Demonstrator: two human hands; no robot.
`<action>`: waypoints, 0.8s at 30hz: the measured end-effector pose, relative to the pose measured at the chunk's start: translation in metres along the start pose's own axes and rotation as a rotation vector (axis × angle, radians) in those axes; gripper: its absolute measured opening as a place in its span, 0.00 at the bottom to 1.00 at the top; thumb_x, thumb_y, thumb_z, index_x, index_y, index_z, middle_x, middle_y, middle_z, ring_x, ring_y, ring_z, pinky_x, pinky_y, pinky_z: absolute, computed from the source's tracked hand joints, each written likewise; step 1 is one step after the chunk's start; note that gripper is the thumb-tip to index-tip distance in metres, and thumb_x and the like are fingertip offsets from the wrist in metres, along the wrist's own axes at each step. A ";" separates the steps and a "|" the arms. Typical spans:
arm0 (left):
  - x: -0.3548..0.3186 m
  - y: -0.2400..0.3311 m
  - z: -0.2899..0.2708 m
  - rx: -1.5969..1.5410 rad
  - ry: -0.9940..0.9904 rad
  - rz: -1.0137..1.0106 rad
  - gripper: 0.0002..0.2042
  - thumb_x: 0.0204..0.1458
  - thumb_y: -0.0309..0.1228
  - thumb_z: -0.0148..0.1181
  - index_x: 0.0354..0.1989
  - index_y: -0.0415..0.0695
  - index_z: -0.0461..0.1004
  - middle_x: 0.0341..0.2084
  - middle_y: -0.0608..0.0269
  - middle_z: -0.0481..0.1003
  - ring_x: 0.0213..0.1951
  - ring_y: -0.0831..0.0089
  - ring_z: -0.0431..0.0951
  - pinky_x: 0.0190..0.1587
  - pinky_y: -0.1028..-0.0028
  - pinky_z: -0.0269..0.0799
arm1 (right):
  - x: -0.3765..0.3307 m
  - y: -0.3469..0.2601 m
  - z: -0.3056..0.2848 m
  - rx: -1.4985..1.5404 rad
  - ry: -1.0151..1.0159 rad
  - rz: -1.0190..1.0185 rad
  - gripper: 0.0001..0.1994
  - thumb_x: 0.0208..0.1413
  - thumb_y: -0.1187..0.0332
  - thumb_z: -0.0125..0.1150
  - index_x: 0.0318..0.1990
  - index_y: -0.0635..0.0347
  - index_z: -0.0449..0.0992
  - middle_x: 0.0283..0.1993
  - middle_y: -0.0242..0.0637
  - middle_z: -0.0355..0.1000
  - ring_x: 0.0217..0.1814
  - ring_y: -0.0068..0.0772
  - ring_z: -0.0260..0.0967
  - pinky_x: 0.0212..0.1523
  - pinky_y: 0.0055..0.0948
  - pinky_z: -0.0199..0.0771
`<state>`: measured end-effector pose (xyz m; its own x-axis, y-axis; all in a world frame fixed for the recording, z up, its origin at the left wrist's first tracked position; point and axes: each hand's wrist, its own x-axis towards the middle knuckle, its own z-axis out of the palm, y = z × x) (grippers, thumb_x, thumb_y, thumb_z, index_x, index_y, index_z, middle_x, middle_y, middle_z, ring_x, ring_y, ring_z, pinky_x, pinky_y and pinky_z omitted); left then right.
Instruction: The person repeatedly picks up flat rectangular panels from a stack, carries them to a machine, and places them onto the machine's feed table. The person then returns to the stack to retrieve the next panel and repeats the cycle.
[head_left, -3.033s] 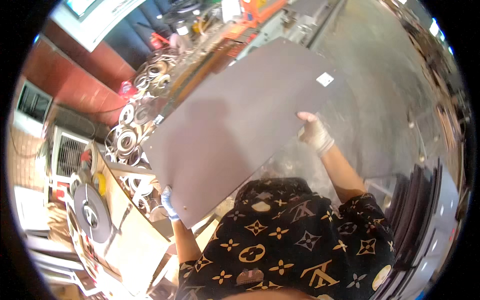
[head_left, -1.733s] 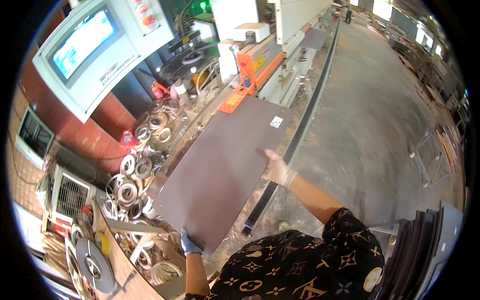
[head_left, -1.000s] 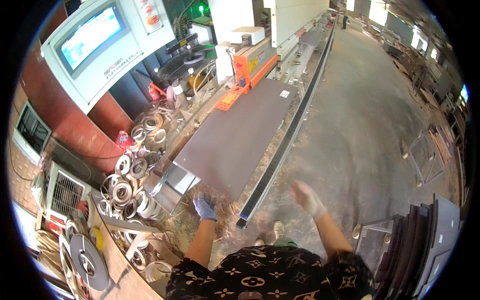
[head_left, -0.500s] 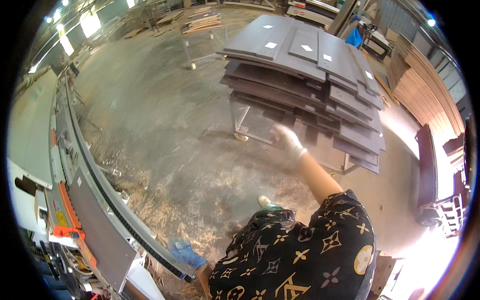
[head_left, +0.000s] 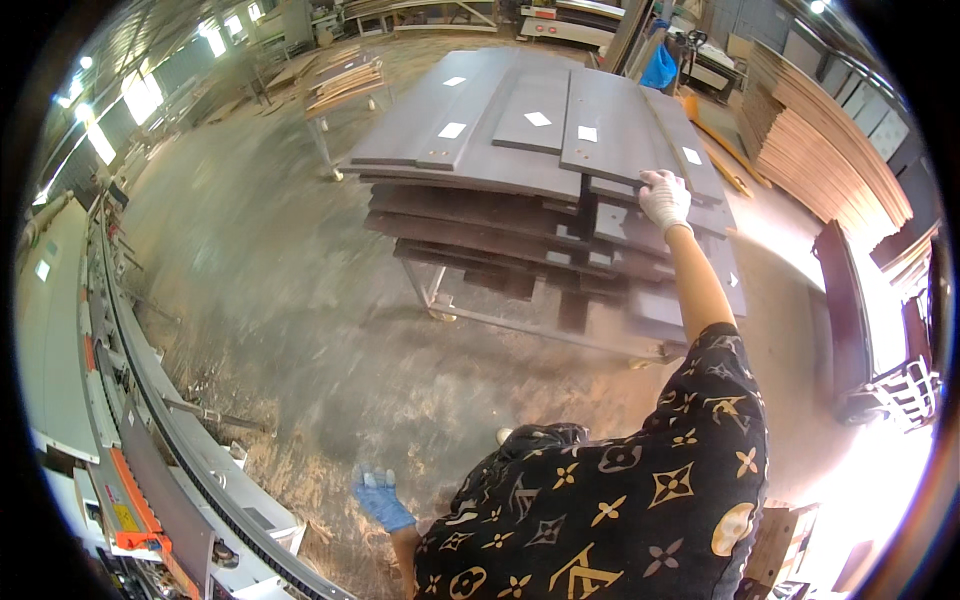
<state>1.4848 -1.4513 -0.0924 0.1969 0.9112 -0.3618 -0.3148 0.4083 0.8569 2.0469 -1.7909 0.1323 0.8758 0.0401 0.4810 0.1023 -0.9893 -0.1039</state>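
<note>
My right hand (head_left: 664, 200), in a whitish glove, is stretched out to the front edge of a grey panel (head_left: 612, 128) on top of a stack. Its fingers are curled over that edge, closed on it. Several flat grey panels (head_left: 400, 137) with small white labels lie stacked in uneven layers on a wheeled metal cart (head_left: 428, 290). My left hand (head_left: 380, 500), wearing a blue glove, hangs low over the floor at my left side. Its fingers are apart and hold nothing.
Along the left runs a long machine with a rail (head_left: 150, 370) and an orange part (head_left: 140, 541). Tall stacked brown boards (head_left: 825, 150) stand at the right, beside a dark red panel (head_left: 838, 300). Farther back is a cart with wooden strips (head_left: 345, 88). Sawdust covers part of the floor.
My right hand has moved up and to the right, from in front of the stack onto a top panel's edge. My left hand has come away from beside the machine rail.
</note>
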 end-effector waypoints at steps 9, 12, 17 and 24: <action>0.044 -0.043 0.098 -0.341 -0.928 -0.089 0.16 0.57 0.28 0.50 0.54 0.46 0.63 0.44 0.61 0.70 0.37 0.69 0.72 0.36 0.66 0.74 | 0.053 0.008 0.004 -0.092 -0.332 -0.099 0.13 0.49 0.62 0.53 0.43 0.43 0.78 0.48 0.41 0.72 0.54 0.43 0.66 0.54 0.38 0.66; 0.015 -0.049 0.151 -0.282 -0.735 -0.261 0.18 0.55 0.27 0.53 0.55 0.45 0.62 0.44 0.59 0.70 0.37 0.71 0.73 0.36 0.67 0.75 | 0.030 0.004 -0.022 -0.020 -0.413 -0.216 0.11 0.47 0.66 0.51 0.35 0.47 0.81 0.38 0.46 0.76 0.44 0.48 0.73 0.45 0.37 0.74; -0.063 -0.053 0.286 0.041 -1.083 -0.459 0.20 0.61 0.31 0.40 0.62 0.47 0.52 0.52 0.55 0.65 0.45 0.65 0.72 0.49 0.61 0.75 | -0.077 -0.002 -0.069 0.237 -0.357 -0.589 0.11 0.39 0.66 0.49 0.23 0.49 0.81 0.24 0.42 0.73 0.27 0.46 0.70 0.35 0.42 0.70; -0.145 -0.056 0.355 -0.025 -1.082 -0.557 0.20 0.50 0.37 0.60 0.50 0.44 0.67 0.42 0.63 0.72 0.44 0.70 0.74 0.47 0.67 0.75 | -0.161 0.012 -0.091 1.248 -0.586 -0.054 0.05 0.51 0.75 0.50 0.32 0.62 0.74 0.34 0.35 0.70 0.36 0.30 0.67 0.42 0.27 0.68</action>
<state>1.8033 -1.6256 0.0427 0.9795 0.0997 -0.1748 0.0442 0.7408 0.6703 1.8643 -1.8218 0.1327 0.8941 0.4346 0.1085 0.2208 -0.2169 -0.9509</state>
